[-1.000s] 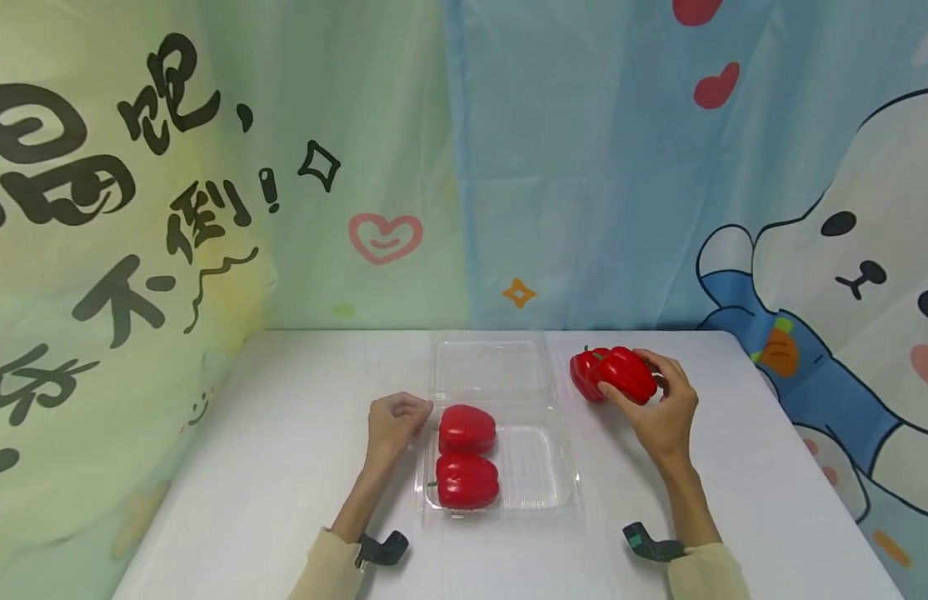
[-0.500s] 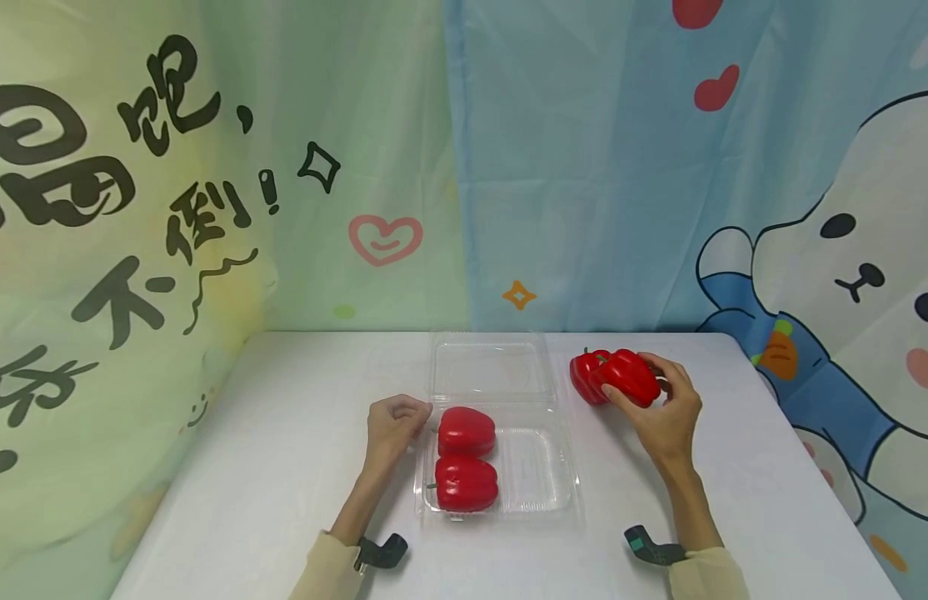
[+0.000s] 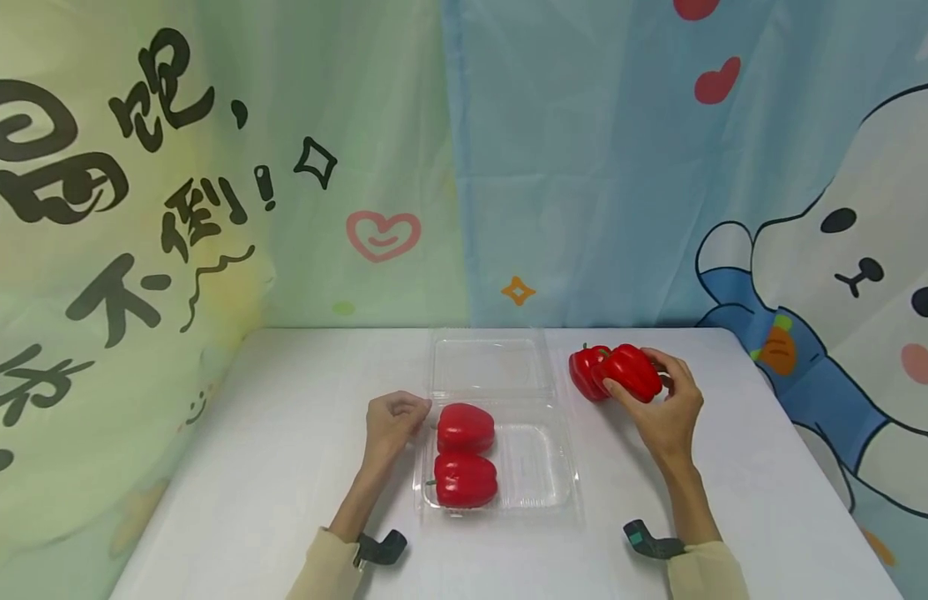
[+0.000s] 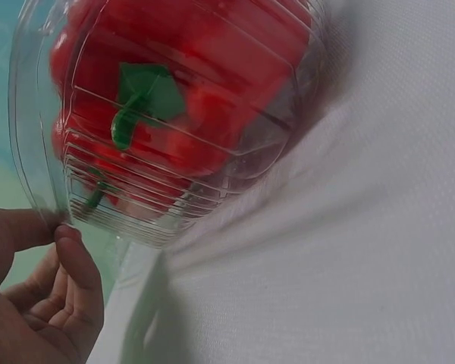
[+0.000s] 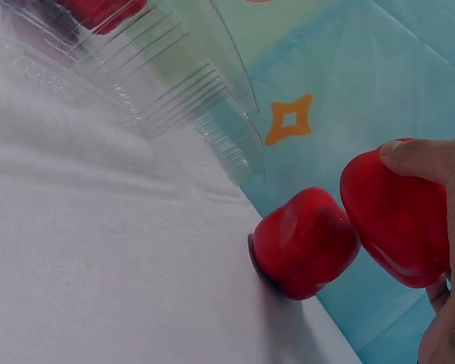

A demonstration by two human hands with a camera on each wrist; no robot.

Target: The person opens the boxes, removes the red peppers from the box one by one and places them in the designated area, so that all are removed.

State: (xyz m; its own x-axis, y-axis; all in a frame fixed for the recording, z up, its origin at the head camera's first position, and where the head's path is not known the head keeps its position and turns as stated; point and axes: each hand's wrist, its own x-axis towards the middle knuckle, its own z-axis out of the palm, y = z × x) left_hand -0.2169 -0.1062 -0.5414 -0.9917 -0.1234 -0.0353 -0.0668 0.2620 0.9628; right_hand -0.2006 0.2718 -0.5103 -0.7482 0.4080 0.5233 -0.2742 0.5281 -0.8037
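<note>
At the clear plastic container's left edge, my left hand (image 3: 392, 423) pinches the rim between thumb and forefinger, as the left wrist view shows. Two red bell peppers lie inside the container (image 3: 539, 467), one pepper (image 3: 465, 428) behind the other pepper (image 3: 466, 480), their green stems pointing left. Over on the right, my right hand (image 3: 668, 408) grips a third bell pepper (image 5: 398, 216), thumb on one side and fingers on the other. Beside it another red bell pepper (image 5: 307, 243) stands on the table, overlapped by the held one in the head view.
The container's hinged lid (image 3: 492, 367) lies opened back toward the curtain. A white cloth covers the table (image 3: 284, 483). A printed curtain (image 3: 584, 167) hangs along the table's far edge. A dark camera mount sits on each wrist.
My right hand has shifted very slightly right with the bell pepper in its grip. The left hand stays at the container's rim.
</note>
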